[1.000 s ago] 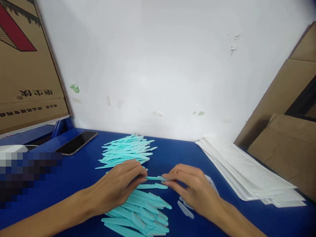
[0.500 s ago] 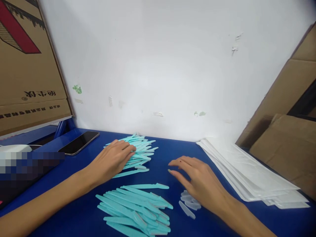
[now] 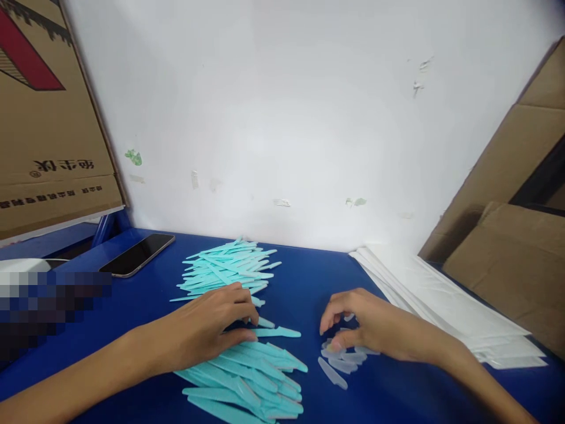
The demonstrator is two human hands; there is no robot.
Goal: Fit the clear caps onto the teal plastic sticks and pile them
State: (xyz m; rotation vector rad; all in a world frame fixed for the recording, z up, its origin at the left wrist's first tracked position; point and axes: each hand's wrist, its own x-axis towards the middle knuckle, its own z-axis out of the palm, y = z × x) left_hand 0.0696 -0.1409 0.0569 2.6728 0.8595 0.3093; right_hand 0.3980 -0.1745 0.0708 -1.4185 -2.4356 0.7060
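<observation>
My left hand (image 3: 220, 324) has its thumb and fingers closed around a turquoise eyebrow razor (image 3: 265, 323), whose tip sticks out to the right. Below this hand, partly covered by it, lies a near pile of turquoise eyebrow razors (image 3: 251, 377). A second razor pile (image 3: 229, 265) sits farther back, beyond the hand. Over a small heap of translucent blade caps (image 3: 344, 362), my right hand (image 3: 366, 327) is curled, with a gap between thumb and fingertips. Its thumb reaches the caps; one cap shows between the fingers, and I cannot tell whether it is touched.
White plastic bags (image 3: 450, 306) are stacked at the right of the blue table (image 3: 291, 288). A phone (image 3: 136, 255) lies at the back left. Cardboard boxes flank both sides (image 3: 57, 129), and a white wall (image 3: 282, 118) closes off the back.
My left hand has come from the far pile toward the near pile, bringing a razor. My right hand has moved down and right onto the caps.
</observation>
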